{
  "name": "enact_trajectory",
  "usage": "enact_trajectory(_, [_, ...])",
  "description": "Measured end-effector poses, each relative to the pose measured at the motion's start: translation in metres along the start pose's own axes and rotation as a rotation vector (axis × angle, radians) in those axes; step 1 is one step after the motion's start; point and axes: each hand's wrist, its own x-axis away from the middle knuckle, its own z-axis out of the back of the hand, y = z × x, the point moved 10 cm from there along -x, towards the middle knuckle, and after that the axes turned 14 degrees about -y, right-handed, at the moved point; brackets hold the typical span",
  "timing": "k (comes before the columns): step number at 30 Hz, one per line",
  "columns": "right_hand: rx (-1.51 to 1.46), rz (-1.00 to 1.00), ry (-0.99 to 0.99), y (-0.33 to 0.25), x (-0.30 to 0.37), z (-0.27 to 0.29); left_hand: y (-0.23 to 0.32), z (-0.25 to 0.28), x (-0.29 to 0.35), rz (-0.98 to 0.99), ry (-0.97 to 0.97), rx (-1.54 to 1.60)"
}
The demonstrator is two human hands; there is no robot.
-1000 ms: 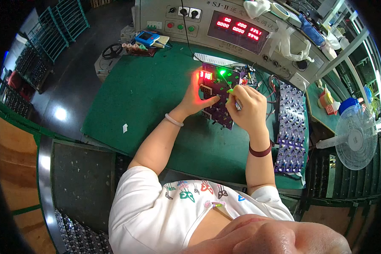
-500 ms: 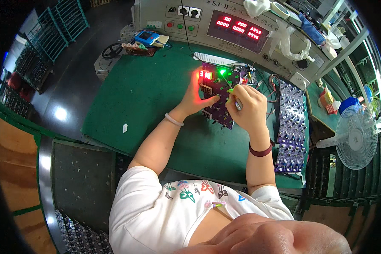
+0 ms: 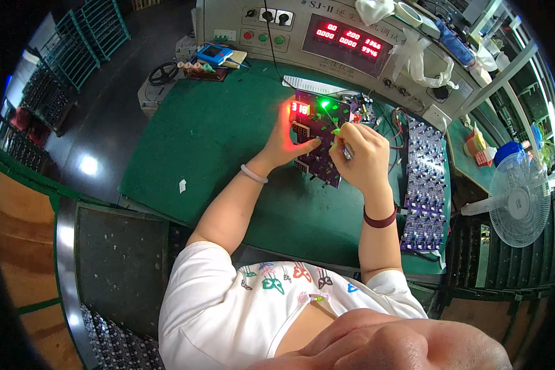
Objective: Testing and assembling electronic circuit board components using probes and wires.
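Tilted up above the green bench, a purple circuit board [image 3: 327, 161] carries small digit displays down its left side. The top display [image 3: 300, 109] glows red, and a green light [image 3: 325, 105] shines near the upper edge. My left hand [image 3: 282, 147] grips the board by its left edge, thumb across the front and the other fingers mostly hidden behind. In my right hand [image 3: 365, 154] is a slim screwdriver [image 3: 335, 131], partly green, pinched between thumb and fingers. Its thin shaft points up-left to the board beside the green light; whether the tip touches cannot be made out.
Behind stands a grey test console [image 3: 345, 68] with red readouts. Wires and components [image 3: 364, 108] lie behind the board. A row of purple circuit boards [image 3: 424, 185] lines the bench's right side, beside a white fan [image 3: 518, 200]. A blue device [image 3: 214, 55] sits at the back left.
The digits on the board's lit display and on a console readout have changed. Both hands, the board and the screwdriver stay almost still.
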Motion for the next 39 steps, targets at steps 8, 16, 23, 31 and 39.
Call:
enact_trajectory(8, [0.0, 0.0, -0.008, -0.004, -0.001, 0.001, 0.005, 0.002, 0.001, -0.037, 0.007, -0.063])
enact_trajectory(16, [0.005, -0.004, -0.001, -0.002, -0.002, -0.001, 0.005, 0.003, -0.001, -0.021, 0.001, -0.027])
enact_trajectory(23, [-0.002, -0.003, -0.011, -0.001, -0.001, -0.002, 0.008, 0.002, 0.0, -0.019, 0.005, 0.02])
enact_trajectory(31, [0.014, -0.004, -0.026, -0.002, -0.001, -0.002, 0.0, 0.002, 0.0, 0.025, 0.011, 0.056])
enact_trajectory(39, [-0.003, 0.001, -0.017, -0.002, -0.002, -0.003, 0.0, 0.007, 0.002, -0.025, 0.022, -0.102])
